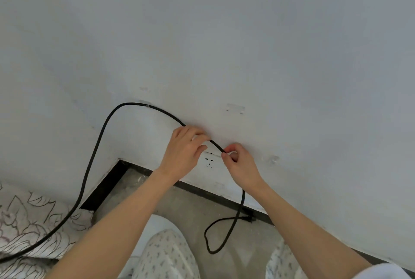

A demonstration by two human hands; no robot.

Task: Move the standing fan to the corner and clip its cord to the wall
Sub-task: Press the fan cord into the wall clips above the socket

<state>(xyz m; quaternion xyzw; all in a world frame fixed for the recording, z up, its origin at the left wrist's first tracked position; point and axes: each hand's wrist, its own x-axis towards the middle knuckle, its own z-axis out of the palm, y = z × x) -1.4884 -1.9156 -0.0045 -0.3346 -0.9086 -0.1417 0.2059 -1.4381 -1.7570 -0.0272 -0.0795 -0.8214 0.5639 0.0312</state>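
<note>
A black cord [98, 144] rises from the lower left, arcs along the white wall [247, 42] and passes through a small clear clip [147, 106]. My left hand [183, 151] presses the cord against the wall just above a white socket [210, 163]. My right hand [240, 165] pinches the cord beside it between thumb and fingers. Below my right hand the cord drops to the floor, loops, and ends in a black plug [247, 218]. The standing fan is out of view.
Two more clear clips stick to the wall, one [235, 108] up right and one [271, 159] right of my hands. A dark baseboard [107, 184] runs along the concrete floor. Line-patterned fabric [29, 222] lies lower left. My knees are at the bottom.
</note>
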